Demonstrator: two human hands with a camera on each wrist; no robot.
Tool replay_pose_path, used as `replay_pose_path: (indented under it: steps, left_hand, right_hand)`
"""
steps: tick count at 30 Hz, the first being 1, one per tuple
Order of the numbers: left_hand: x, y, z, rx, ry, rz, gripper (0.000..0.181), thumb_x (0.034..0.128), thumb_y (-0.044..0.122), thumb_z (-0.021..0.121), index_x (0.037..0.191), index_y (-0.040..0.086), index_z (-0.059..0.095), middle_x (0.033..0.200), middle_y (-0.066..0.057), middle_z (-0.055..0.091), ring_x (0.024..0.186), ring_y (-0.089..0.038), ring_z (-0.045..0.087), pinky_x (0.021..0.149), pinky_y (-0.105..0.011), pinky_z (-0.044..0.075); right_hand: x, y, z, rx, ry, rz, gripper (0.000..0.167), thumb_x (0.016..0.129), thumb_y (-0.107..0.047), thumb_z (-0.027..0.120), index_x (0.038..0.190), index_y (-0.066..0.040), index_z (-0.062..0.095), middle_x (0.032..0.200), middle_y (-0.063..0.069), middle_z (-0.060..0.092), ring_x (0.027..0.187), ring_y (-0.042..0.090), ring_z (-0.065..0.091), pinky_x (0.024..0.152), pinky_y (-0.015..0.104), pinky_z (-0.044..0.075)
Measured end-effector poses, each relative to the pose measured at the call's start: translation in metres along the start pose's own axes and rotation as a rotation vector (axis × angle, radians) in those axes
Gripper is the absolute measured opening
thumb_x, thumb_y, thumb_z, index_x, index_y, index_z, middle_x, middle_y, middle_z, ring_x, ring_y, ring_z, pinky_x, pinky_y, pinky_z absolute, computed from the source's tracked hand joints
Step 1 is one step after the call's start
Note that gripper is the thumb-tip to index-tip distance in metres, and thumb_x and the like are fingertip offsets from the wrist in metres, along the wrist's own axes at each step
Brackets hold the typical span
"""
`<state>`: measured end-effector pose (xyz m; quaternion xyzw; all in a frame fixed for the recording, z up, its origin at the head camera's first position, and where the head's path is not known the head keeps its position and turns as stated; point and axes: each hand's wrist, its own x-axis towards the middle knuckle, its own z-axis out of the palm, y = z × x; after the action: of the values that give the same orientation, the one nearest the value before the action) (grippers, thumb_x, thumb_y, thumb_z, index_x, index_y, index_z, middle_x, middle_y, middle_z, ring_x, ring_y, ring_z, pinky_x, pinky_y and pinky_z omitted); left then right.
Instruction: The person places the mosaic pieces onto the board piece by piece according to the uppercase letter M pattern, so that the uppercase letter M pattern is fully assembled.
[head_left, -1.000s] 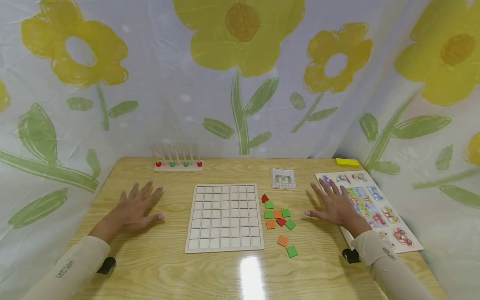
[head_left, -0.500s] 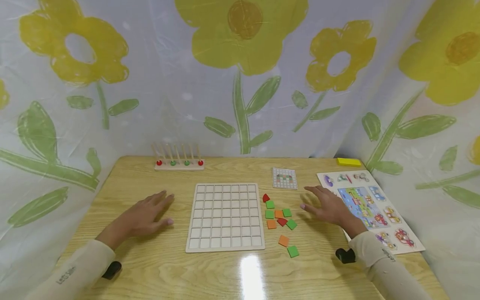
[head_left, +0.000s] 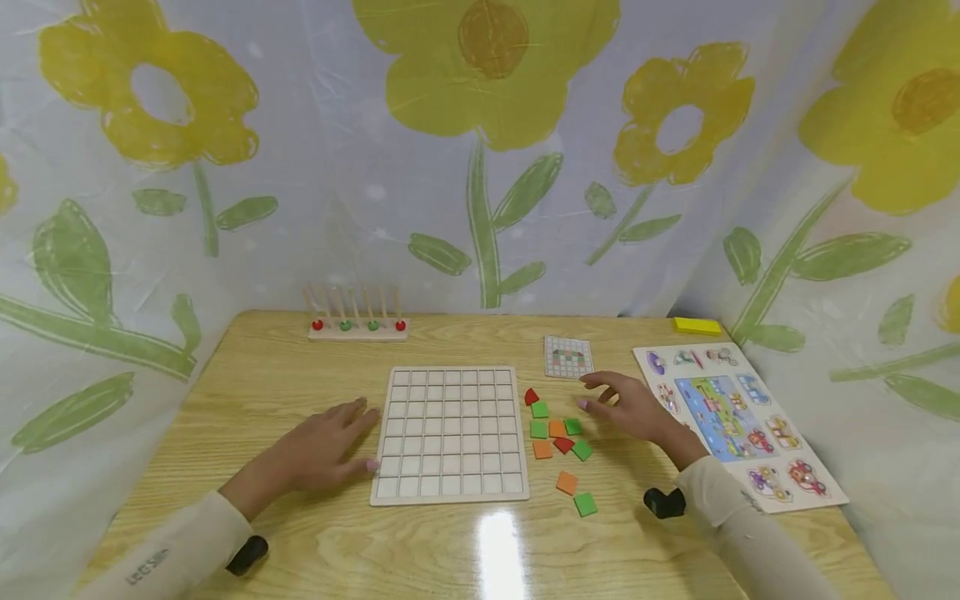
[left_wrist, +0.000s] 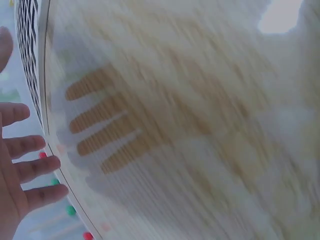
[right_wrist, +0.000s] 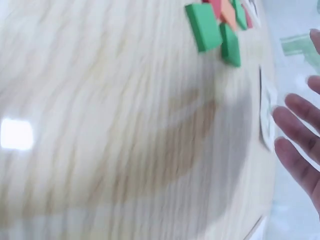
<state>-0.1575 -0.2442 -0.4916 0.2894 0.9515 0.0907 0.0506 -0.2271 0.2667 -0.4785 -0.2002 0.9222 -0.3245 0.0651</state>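
The left hand [head_left: 322, 446] is at the left edge of the wooden grid board [head_left: 450, 435], thumb tip by the rim; whether it touches cannot be told. Its spread fingers [left_wrist: 37, 167] hold nothing in the left wrist view. To the right of the loose tiles, the right hand [head_left: 633, 410] hovers with slightly bent fingers and nothing held. Between board and right hand lie several green tiles [head_left: 585, 504], orange tiles [head_left: 567, 482] and red rounded pieces [head_left: 532, 397]. A small pattern card [head_left: 567, 357] lies just beyond the right fingertips.
A peg stand [head_left: 358, 330] with red and green beads stands at the back left. On the right lie a picture puzzle board [head_left: 723, 417] and, behind it, a yellow block [head_left: 697, 326]. A flowered cloth [head_left: 322, 208] hangs behind the table [head_left: 337, 542].
Both hands have moved inward, the left one rightward to the grid board's edge, the right one leftward towards the tiles. The right fingers are more bent. The pieces have not moved.
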Motion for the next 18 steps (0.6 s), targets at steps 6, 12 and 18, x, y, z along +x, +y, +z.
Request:
replay_pose_path:
  steps: [6,12,18]
  left_hand:
    - [0.006,0.010,0.004,-0.037,-0.069,-0.016,0.087,0.0953,0.066,0.052,0.158,0.009,0.032,0.160,-0.030,0.026,0.142,-0.058,0.029,0.102,-0.078,0.032]
    - [0.007,0.011,0.007,-0.047,-0.123,-0.042,0.091,0.0942,0.067,0.053,0.160,0.009,0.026,0.162,-0.031,0.020,0.143,-0.061,0.023,0.099,-0.080,0.032]
    - [0.007,0.012,0.007,-0.079,-0.145,-0.060,0.093,0.0936,0.069,0.051,0.160,0.010,0.024,0.163,-0.030,0.017,0.144,-0.061,0.020,0.099,-0.081,0.029]
  right_hand:
    - [0.016,-0.010,0.009,0.041,-0.045,-0.039,0.043,0.098,-0.031,0.067,0.132,-0.004,0.063,0.119,0.018,0.070,0.087,0.021,0.069,0.075,0.038,0.058]
    - [0.032,-0.020,0.024,0.065,-0.086,-0.037,0.039,0.099,-0.028,0.067,0.131,-0.006,0.065,0.115,0.014,0.071,0.075,0.014,0.067,0.068,0.030,0.055]
    - [0.044,-0.026,0.037,0.062,-0.089,-0.027,0.037,0.097,-0.025,0.069,0.128,-0.004,0.067,0.113,0.014,0.072,0.076,0.015,0.067,0.069,0.031,0.056]
